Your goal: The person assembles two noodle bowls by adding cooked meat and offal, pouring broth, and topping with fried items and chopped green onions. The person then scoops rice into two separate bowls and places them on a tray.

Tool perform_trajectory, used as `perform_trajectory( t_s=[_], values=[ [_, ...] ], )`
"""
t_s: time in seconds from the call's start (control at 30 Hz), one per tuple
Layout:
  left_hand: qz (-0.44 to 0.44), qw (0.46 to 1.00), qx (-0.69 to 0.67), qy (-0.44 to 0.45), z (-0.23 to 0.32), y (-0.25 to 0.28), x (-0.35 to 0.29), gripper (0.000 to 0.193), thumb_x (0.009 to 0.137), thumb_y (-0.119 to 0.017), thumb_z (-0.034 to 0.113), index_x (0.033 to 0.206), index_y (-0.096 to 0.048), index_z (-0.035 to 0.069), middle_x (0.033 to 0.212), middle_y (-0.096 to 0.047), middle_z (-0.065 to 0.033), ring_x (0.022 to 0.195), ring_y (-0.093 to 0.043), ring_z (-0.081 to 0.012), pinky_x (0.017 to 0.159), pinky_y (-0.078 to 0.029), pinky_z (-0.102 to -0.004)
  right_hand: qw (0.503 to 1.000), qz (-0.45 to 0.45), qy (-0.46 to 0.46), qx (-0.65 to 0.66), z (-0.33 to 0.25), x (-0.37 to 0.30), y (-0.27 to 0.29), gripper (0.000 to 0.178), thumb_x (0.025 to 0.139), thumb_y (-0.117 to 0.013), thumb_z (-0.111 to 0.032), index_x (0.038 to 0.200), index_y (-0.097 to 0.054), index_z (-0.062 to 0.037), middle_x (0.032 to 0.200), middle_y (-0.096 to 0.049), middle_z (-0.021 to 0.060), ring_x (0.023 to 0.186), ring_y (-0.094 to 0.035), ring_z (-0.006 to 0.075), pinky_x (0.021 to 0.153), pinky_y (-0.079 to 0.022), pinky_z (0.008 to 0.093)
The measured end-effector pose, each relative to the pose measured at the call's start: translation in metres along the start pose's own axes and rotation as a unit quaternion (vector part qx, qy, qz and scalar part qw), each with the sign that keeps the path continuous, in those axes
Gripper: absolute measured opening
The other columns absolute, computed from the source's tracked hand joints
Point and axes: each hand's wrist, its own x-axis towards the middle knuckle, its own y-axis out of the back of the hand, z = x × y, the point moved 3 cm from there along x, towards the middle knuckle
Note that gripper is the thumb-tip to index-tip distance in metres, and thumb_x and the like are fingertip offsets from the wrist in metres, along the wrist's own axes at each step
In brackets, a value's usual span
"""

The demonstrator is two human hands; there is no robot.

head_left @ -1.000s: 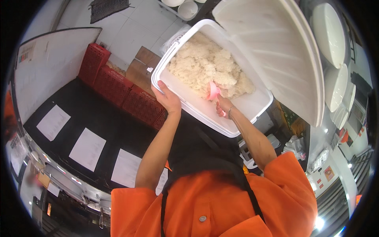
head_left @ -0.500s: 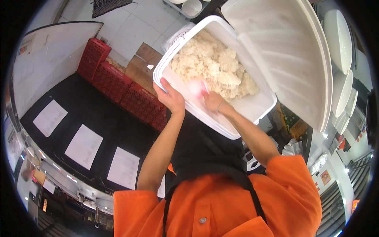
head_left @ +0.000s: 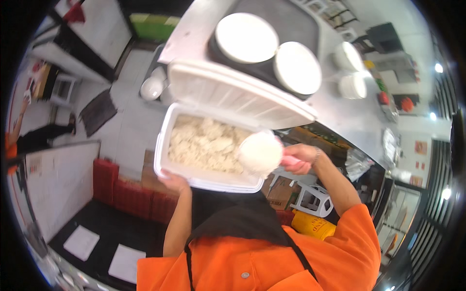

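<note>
My right hand (head_left: 302, 157) is closed round the pink handle of a rice scoop (head_left: 290, 160). A heaped, rounded mound of white rice covers the scoop's head, held over the right end of a white plastic box (head_left: 164, 140). More cooked rice (head_left: 206, 145) lies loose inside, with a bare strip along the near wall. At the box's near left corner, my left hand (head_left: 174, 182) grips the rim, its fingers partly hidden. The box's white lid (head_left: 233, 92) stands raised along the far side.
Beyond the lid, a metal counter (head_left: 335, 111) carries white round bowls (head_left: 246, 38) on a dark tray. White bowls (head_left: 350, 57) stand further right. Red crates (head_left: 131, 194), a white stool (head_left: 313, 200) and a yellow bag (head_left: 314, 226) are low down. Another person (head_left: 36, 140) is at far left.
My right hand has lifted the scoop out of the box, now heaped with rice, toward the right. The view has shifted, bringing the counter and bowls in; my left hand keeps hold of the box.
</note>
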Motion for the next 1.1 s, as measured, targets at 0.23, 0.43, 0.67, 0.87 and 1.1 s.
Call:
perform_trajectory(
  t_s=[0.23, 0.43, 0.67, 0.87, 1.1],
  values=[
    [-0.011, 0.997, 0.076, -0.011, 0.007, 0.0, -0.006, 0.064, 0.111, -0.042, 0.046, 0.143, -0.046, -0.009, 0.133, -0.058, -0.0361, 0.125, -0.057, -0.0502, 0.104, -0.046, -0.052, 0.826, 0.442, 0.35, -0.009, -0.079, -0.137, -0.003, 0.055, 0.11, -0.04, -0.053, 0.078, -0.051, -0.0112, 0.053, -0.041, -0.0003, 0.036, -0.037, 0.011, 0.031, -0.03, 0.0282],
    [-0.008, 0.997, 0.071, 0.016, 0.025, 0.001, -0.012, 0.061, 0.111, -0.044, 0.044, 0.14, -0.049, -0.009, 0.129, -0.061, -0.0349, 0.119, -0.061, -0.0471, 0.103, -0.049, -0.0501, 0.395, 0.755, 0.34, -0.398, -0.083, -0.132, -0.055, 0.038, 0.11, -0.04, -0.03, 0.106, -0.063, 0.001, 0.071, -0.061, 0.0161, 0.066, -0.064, 0.0291, 0.063, -0.052, 0.0447],
    [0.018, 0.997, 0.049, -0.058, -0.015, 0.0, 0.004, 0.047, 0.11, -0.052, 0.033, 0.136, -0.053, -0.007, 0.124, -0.065, -0.0321, 0.114, -0.065, -0.0428, 0.098, -0.05, -0.0466, 0.808, 0.421, 0.08, -0.406, 0.051, 0.164, -0.011, 0.064, 0.109, -0.04, -0.055, 0.092, -0.062, 0.0038, 0.066, -0.06, 0.0105, 0.057, -0.061, 0.02, 0.054, -0.049, 0.037],
    [0.002, 0.999, 0.037, -0.038, 0.008, 0.007, -0.008, 0.044, 0.111, -0.049, 0.03, 0.133, -0.053, -0.007, 0.121, -0.066, -0.0292, 0.11, -0.067, -0.0392, 0.094, -0.05, -0.0457, 0.88, 0.382, 0.041, -0.279, 0.089, 0.377, 0.108, 0.059, 0.11, -0.037, -0.051, 0.094, -0.058, 0.0019, 0.062, -0.059, 0.0155, 0.042, -0.058, 0.0267, 0.038, -0.043, 0.0393],
    [-0.007, 0.999, 0.008, -0.042, 0.004, -0.006, -0.002, 0.043, 0.111, -0.047, 0.029, 0.136, -0.051, -0.007, 0.125, -0.065, -0.0277, 0.112, -0.067, -0.0384, 0.096, -0.051, -0.0446, 0.97, 0.199, -0.127, -0.053, 0.025, 0.42, 0.094, 0.055, 0.107, -0.042, -0.06, 0.081, -0.045, -0.0118, 0.058, -0.039, -0.0027, 0.038, -0.035, 0.0119, 0.035, -0.031, 0.0288]
  ],
)
